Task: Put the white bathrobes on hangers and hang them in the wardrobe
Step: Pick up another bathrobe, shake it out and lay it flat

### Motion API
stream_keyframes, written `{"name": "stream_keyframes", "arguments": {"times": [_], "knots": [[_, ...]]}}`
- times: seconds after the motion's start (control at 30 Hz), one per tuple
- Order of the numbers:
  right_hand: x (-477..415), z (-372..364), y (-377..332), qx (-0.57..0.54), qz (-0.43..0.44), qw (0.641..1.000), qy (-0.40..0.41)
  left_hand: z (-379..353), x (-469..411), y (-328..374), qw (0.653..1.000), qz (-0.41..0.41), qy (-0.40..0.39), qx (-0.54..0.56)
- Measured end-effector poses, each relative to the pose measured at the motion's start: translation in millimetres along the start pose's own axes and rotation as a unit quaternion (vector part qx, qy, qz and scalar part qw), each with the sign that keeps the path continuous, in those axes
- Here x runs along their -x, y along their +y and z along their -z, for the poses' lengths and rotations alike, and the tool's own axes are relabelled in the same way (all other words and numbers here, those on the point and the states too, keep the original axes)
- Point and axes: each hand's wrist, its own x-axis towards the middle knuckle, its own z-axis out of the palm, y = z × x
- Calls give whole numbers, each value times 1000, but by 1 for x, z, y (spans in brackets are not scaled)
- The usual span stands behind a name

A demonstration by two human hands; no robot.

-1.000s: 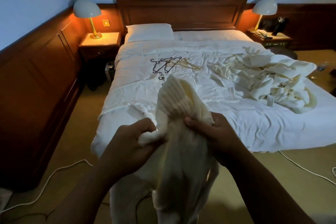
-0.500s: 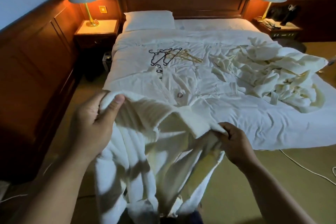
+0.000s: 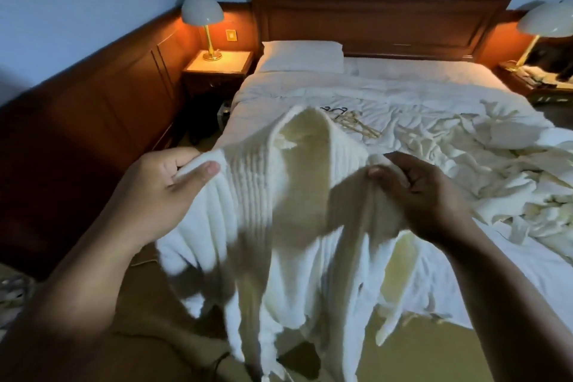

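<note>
The white bathrobe (image 3: 279, 195) is now held up higher in front of the bed (image 3: 403, 96). The left hand (image 3: 173, 183) and right hand (image 3: 428, 192) each pinch its collar with curled fingers (image 3: 198, 175). It now hides some hangers (image 3: 356, 125).

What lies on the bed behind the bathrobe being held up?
Past the collar of the bathrobe, held by the left hand and right hand, wooden hangers and part of a dark hanger show on the bed. The robe covers the rest.
</note>
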Motion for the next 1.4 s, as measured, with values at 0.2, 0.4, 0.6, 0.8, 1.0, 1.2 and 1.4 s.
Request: {"name": "stream_keyframes", "arguments": {"times": [0.2, 0.4, 0.6, 0.8, 1.0, 1.2, 1.4], "knots": [[-35, 23, 3, 30, 49, 998, -6, -27, -10, 28, 993, -29, 63, -100], [-62, 55, 4, 13, 70, 997, 32, -37, -27, 56, 978, -48, 92, -179], [-102, 68, -2, 61, 83, 994, 35, -43, -82, 76, 972, -74, 108, -193], [-184, 55, -3, 104, 106, 987, 66, -50, -179, 63, 965, -125, 119, -195], [-450, -18, 88, 362, -46, 931, 6, -104, -449, -34, 912, -29, 111, -393], [-416, -112, 216, 325, -87, 938, -86, -216, -432, -164, 912, -39, -57, -403], [-232, -164, 363, 269, -389, 826, -306, -315, -310, -228, 842, 109, -405, -339]]}}
